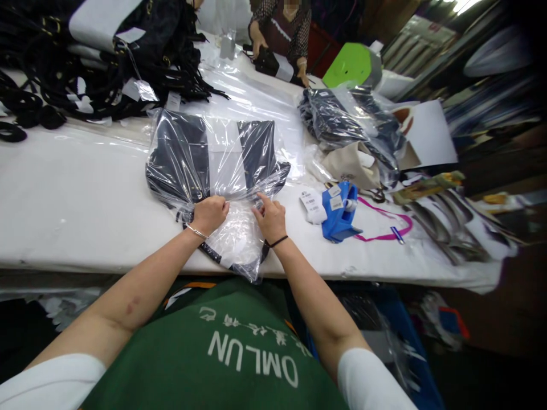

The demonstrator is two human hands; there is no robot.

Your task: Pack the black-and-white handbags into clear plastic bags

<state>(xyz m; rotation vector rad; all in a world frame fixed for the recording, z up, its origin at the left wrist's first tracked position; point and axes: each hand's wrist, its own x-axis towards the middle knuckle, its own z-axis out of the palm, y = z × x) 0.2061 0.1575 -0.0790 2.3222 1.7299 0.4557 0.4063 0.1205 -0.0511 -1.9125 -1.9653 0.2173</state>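
A dark handbag with a pale paper band round its middle lies on the table inside a clear plastic bag. The plastic is crinkled and gathered towards the near edge, where part of a dark strap shows through it. My left hand is closed in a fist on the plastic at the handbag's near side. Just right of it, my right hand rests at the plastic, thumb and index finger apart and the other fingers partly curled.
Black bags with straps and tags are piled at the far left. To the right lie wrapped dark bags, a beige pouch, a blue tape dispenser-like object and a pink strap. Across the table, a person's hands hold a dark bag.
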